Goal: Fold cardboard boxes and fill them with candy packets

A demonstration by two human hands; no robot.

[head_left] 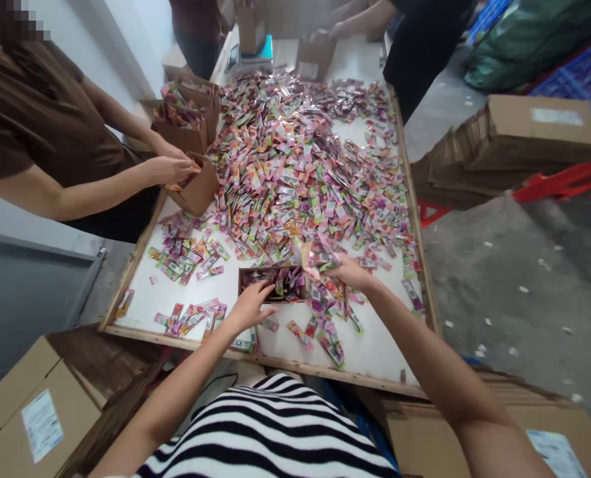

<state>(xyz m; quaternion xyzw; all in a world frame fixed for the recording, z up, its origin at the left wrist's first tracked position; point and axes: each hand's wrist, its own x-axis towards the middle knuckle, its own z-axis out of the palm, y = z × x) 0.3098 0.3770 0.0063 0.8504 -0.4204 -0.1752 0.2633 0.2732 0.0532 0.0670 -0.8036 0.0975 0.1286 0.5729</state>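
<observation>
In front of me a small cardboard box (299,291) full of small colourful packets stands at the near side of the table. My left hand (250,304) rests at the left end of this box, thumb and fingers apart, with the fingertips over its opening. My right hand (348,272) is just right of the box, closed on several pink and green packets (320,255), which are blurred by motion. Beyond both hands spreads a large heap of such packets (285,172). Loose packets (330,342) lie nearer to me, right of the box.
A co-worker's hands (168,166) are at another carton (200,189) on the left table edge, beside a filled carton (186,126). More people stand at the far end. Flattened cartons (534,133) are stacked on the right. The table has a raised wooden rim (325,378).
</observation>
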